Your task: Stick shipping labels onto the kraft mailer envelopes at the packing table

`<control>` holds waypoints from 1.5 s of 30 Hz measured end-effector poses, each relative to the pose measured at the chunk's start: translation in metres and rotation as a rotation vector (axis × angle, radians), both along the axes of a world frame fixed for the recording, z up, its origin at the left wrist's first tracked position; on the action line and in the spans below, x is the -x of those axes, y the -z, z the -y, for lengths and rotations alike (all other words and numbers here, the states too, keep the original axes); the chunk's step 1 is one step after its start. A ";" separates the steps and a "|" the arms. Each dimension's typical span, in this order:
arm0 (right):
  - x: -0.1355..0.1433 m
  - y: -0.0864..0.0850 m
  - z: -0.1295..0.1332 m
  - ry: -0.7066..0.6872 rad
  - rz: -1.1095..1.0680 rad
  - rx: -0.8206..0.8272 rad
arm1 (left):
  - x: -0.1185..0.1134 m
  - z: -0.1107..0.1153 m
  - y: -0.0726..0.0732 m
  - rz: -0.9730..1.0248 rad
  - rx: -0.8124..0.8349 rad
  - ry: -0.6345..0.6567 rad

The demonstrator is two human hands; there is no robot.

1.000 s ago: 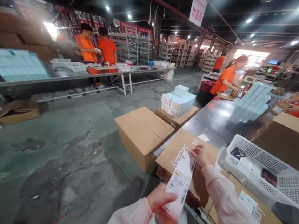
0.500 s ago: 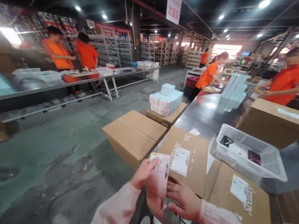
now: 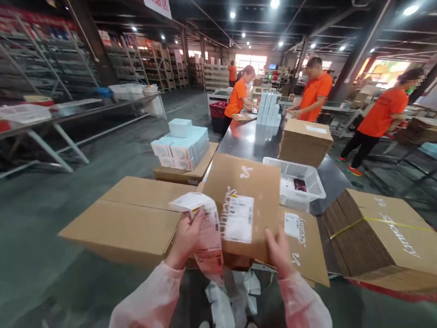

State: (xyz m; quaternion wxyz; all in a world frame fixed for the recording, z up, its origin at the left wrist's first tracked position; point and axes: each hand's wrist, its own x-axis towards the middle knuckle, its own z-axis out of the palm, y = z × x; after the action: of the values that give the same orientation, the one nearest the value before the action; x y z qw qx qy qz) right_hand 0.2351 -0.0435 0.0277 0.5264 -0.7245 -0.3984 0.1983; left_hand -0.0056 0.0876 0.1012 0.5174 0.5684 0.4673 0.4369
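- Metal table (image 3: 246,135): a long steel surface running away from the viewer; people in orange shirts (image 3: 314,95) stand along its far end and right side.
- Large closed carton (image 3: 131,219): sits to the left of the table, just beyond the left hand.
- Bundle of flattened cartons (image 3: 388,240): strapped with a yellow band, at the right; a second stack (image 3: 305,142) stands further up the table.
- Labelled box (image 3: 245,202): brown, printed in white, with a white shipping label (image 3: 239,218) on its near face. It stands at the near end of the table, tilted toward the viewer, over another labelled box (image 3: 303,243).
- White basket (image 3: 295,177): perforated plastic, just behind the labelled box, holding small items.
- Stack of pale blue boxes (image 3: 181,144): on a carton beyond the large one.
- Label strip (image 3: 207,232): long backing paper, curled over at the top, hanging beside the box's left edge.
- Left hand (image 3: 185,239): closed around the strip.
- Right hand (image 3: 276,246): half a second ago it met the left hand at the strip; now the hands are apart, and it presses the lower right edge of the labelled box, though whether the fingers curl under cannot be told. With the label already stuck on, the move reads as a shift from labelling to handling the box.
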 end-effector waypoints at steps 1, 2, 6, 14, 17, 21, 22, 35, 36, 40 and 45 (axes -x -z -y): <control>-0.018 -0.014 0.018 0.022 -0.090 -0.068 | -0.002 0.009 -0.006 0.120 0.056 0.068; -0.038 -0.027 0.035 0.057 -0.171 -0.105 | -0.003 0.019 -0.012 0.226 0.132 0.142; -0.080 -0.062 0.072 0.182 -0.142 0.081 | 0.005 0.054 -0.020 0.457 0.330 0.299; 0.081 -0.059 0.022 -0.457 -0.549 0.001 | 0.006 0.098 0.001 0.420 0.301 0.659; 0.105 -0.056 0.015 -0.506 -0.463 0.093 | 0.005 0.088 0.009 0.467 0.279 0.412; 0.090 -0.059 -0.008 -0.601 -0.219 0.123 | 0.001 0.080 0.021 0.379 0.310 0.159; 0.085 -0.061 -0.015 -0.589 -0.145 0.120 | -0.001 0.081 0.025 0.373 0.314 0.137; 0.064 -0.033 -0.093 -0.508 0.259 0.029 | -0.011 0.074 0.076 0.414 0.426 0.086; 0.060 -0.027 -0.111 -0.463 0.321 0.033 | -0.005 0.074 0.083 0.449 0.475 0.182; 0.052 -0.013 -0.173 -0.287 0.442 0.115 | 0.033 0.096 0.117 0.428 0.568 0.330; 0.077 -0.006 -0.174 -0.426 0.919 0.321 | 0.082 0.132 0.115 0.363 0.608 0.431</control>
State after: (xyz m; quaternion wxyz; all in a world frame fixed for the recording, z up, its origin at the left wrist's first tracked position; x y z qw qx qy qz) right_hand 0.1583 0.1302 0.0337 0.1280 -0.7110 -0.6911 0.0213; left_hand -0.0874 -0.0445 -0.0139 0.8153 0.3881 0.3468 0.2538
